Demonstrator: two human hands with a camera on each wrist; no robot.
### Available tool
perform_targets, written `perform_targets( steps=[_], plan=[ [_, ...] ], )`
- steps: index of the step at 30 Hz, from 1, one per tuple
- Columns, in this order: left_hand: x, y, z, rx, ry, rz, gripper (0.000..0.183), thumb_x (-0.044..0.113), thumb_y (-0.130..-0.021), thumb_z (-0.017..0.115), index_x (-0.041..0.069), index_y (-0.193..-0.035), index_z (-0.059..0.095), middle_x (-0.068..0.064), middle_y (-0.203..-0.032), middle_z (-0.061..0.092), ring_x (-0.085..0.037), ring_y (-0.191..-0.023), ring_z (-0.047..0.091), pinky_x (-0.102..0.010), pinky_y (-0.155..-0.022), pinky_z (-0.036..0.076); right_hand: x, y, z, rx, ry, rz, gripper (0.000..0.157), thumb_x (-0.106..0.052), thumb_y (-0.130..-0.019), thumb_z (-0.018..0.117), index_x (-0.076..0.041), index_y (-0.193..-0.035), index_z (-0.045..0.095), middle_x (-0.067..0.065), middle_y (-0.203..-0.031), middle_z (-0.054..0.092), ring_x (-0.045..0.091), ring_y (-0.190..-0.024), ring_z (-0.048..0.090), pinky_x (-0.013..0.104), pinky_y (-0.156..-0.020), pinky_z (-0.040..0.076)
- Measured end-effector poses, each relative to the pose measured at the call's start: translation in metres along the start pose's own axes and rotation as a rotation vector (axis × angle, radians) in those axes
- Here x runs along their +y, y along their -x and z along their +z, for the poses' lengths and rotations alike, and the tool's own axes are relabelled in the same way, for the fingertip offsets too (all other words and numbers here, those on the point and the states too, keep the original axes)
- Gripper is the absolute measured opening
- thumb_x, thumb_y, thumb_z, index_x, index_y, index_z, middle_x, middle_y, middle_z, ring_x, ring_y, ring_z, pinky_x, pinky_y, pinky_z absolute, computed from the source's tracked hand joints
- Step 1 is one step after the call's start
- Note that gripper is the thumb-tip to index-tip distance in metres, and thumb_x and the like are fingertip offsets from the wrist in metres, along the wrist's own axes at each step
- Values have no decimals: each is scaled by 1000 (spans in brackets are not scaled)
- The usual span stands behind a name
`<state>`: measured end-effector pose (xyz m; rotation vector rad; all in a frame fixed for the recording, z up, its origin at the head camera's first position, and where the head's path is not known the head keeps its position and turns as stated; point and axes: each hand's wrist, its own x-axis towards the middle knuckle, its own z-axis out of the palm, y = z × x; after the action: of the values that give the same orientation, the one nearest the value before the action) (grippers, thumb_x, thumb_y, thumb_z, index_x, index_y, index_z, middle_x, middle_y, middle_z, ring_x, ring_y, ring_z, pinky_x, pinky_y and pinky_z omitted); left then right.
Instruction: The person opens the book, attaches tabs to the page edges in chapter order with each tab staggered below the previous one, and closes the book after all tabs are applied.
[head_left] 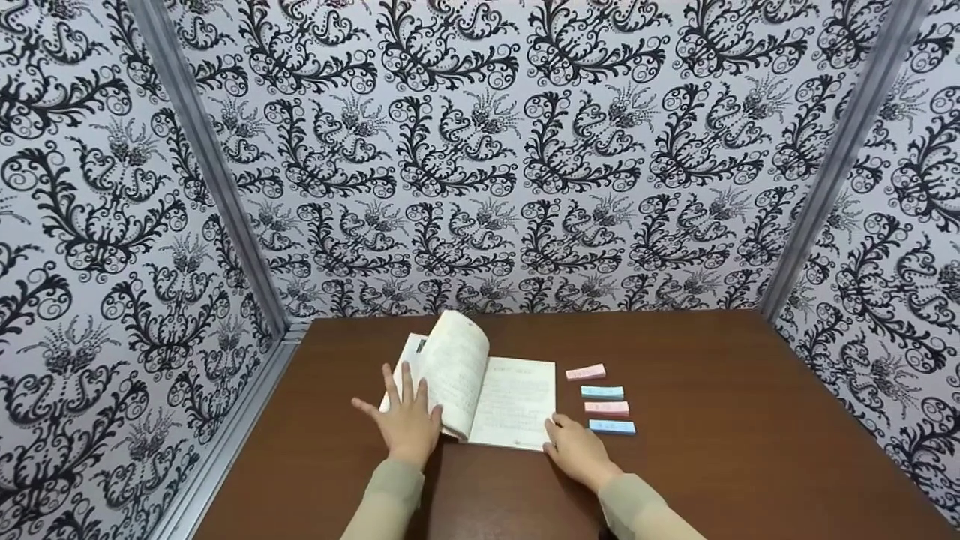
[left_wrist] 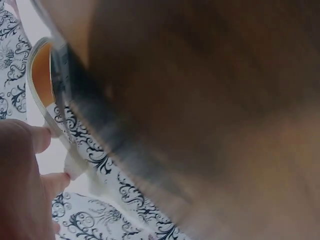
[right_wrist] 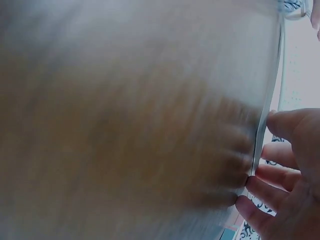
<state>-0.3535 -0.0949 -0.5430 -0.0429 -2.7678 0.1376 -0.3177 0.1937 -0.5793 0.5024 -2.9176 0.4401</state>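
Note:
An open paperback book [head_left: 517,405] lies on the brown table, a curved bunch of its pages [head_left: 457,367] bulging up over the left side. My left hand [head_left: 409,427] is against those pages with its fingers spread wide. In the left wrist view, its fingertips [left_wrist: 62,182] meet the pale paper near the bent leaves [left_wrist: 32,90]. At the book's lower right corner rests my right hand [head_left: 577,450]. The right wrist view shows the right hand's fingers [right_wrist: 272,192] loosely spread, tips down on the glossy tabletop, and its thumb near the book's edge.
Right of the book lie several small paper strips: a pink strip [head_left: 585,373], a blue strip [head_left: 602,391], another pink strip [head_left: 607,408] and another blue strip [head_left: 612,427]. Patterned walls [head_left: 480,150] with metal frame posts [head_left: 225,180] enclose the table [head_left: 712,450].

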Motion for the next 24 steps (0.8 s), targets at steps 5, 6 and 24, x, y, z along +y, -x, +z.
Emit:
perform_targets(
  steps=[5, 6, 24],
  plan=[
    [11, -2, 8, 99, -36, 97, 42, 31, -93, 58, 9, -128, 64, -8, -156, 30, -37, -145, 15, -80, -98, 6, -3, 2, 0, 46, 98, -57, 42, -18, -90, 67, 7, -123, 61, 23, -130, 55, 39, -118, 54, 53, -90, 48],
    [15, -4, 8, 116, -37, 123, 39, 26, -93, 56, 8, -127, 64, -7, -155, 32, -36, -144, 18, -79, -99, 10, -3, 1, 0, 43, 102, -66, 41, -17, -90, 67, 8, -123, 61, 23, -131, 55, 39, -119, 54, 52, -91, 48],
    [72, -13, 13, -96, -45, 251, 40, 41, -91, 60, 32, -130, 63, 1, -148, 44, -46, -136, 32, -82, -92, 20, 0, -3, -8, -51, 1, -73, 42, -14, -91, 65, 10, -125, 59, 23, -133, 55, 39, -118, 55, 50, -96, 46]
  ],
)
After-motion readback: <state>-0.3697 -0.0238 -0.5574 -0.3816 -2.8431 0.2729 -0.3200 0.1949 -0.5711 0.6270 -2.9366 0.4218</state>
